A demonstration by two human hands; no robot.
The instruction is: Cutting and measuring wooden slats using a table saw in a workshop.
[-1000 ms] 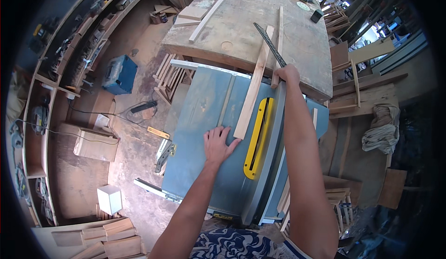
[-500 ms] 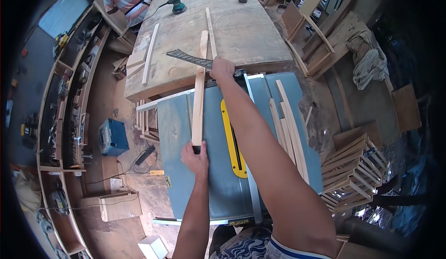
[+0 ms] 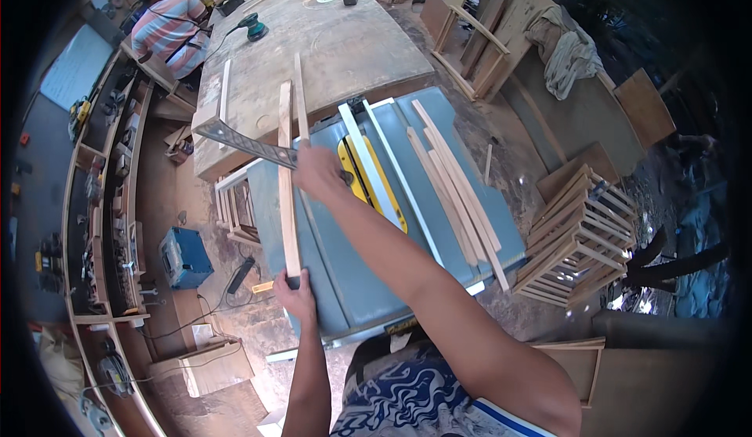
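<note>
My left hand is closed around the near end of a long, pale wood strip, where a small black piece shows. The strip runs away from me along the left of the blue-grey table saw top, its far part over the workbench. My right hand grips one end of a long, dark flat bar with a lattice pattern, which crosses above the strip and points left. Right of this hand is the saw's yellow insert plate. A pale metal rail overlaps it in view.
Several loose wood strips lie on the saw's right side. Beyond is a wooden workbench with a green sander. Stacked wooden frames stand right; a blue case and shelving are left. A person is far left.
The view has shifted, and the saw sits at a different angle. Both hands keep their holds; the wood strip now lies farther left on the saw top. The lattice bar has come nearer with my right hand.
</note>
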